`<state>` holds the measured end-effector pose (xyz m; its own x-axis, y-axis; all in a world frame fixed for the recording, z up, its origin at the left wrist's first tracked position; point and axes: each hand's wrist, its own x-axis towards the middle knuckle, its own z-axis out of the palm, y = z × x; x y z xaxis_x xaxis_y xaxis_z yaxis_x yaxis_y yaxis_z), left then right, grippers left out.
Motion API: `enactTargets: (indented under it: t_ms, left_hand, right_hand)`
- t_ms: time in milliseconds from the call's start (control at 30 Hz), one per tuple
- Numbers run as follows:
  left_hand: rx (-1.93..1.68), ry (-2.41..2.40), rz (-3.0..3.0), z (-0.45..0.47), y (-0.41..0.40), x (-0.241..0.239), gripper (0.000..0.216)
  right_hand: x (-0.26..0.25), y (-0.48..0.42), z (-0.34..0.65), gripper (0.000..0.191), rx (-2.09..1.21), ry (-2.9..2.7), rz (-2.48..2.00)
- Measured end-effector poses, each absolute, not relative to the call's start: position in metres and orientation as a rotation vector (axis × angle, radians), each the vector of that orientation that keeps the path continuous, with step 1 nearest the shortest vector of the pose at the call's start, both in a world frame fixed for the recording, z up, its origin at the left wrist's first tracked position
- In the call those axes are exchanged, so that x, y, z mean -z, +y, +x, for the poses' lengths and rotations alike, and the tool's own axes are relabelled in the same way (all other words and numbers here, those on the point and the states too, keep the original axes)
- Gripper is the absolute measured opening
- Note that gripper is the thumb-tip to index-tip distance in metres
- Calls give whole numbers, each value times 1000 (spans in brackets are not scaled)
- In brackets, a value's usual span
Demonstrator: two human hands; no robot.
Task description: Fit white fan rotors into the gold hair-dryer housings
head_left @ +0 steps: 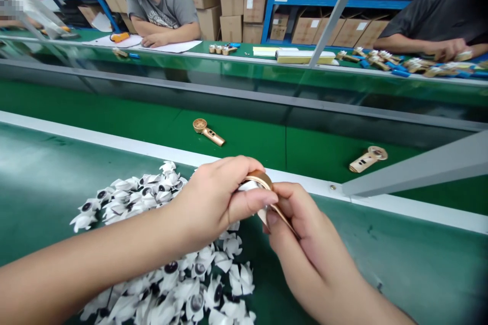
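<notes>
My left hand (217, 198) and my right hand (301, 233) meet over the green bench, both closed on a gold hand-fan body (263, 181). The left thumb presses a white fan blade against its round head. The right fingers wrap the handle, which is mostly hidden. Under my left forearm lies a pile of several white fan blades (160, 244) with dark hubs.
Two gold fan bodies (208, 132) (368, 158) lie on the green conveyor belt (114, 117) beyond the white rail. A grey slanted post (415, 165) crosses at right. Two people sit across at the far bench (244, 53) with small parts; cardboard boxes fill blue shelves.
</notes>
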<state>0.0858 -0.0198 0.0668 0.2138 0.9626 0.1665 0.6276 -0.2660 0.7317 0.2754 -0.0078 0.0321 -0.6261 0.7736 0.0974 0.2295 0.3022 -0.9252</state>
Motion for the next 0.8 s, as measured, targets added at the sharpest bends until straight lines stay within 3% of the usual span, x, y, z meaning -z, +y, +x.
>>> enactTargets:
  t_ms: [100,167,267,333,500,667,800]
  left_hand:
    - [-720,1538,1835,68,-3,-64,46]
    - [-573,1606,1876,47,8,-62,60]
    - [-162,1541,2138,16,17,-56,40]
    - [54,1401,2204,5,18,-48,30]
    - [128,1309,2204,11,21,-21,24]
    - [82,1341,2230,21,18,-15,32]
    - [145,1344,2184,20,11,-19,39]
  right_hand:
    - [-24,13,280,17,-1275,-2080,-1007]
    - [-14,39,285,24,-946,-2165,-1214]
    - [6,84,296,40,-279,-2296,-1561]
    - [20,107,302,46,-119,-2379,-1652]
    - [30,114,323,37,-201,-2517,-1496]
    - [19,69,355,20,-374,-2632,-1217]
    - [22,36,372,19,-444,-2640,-1164]
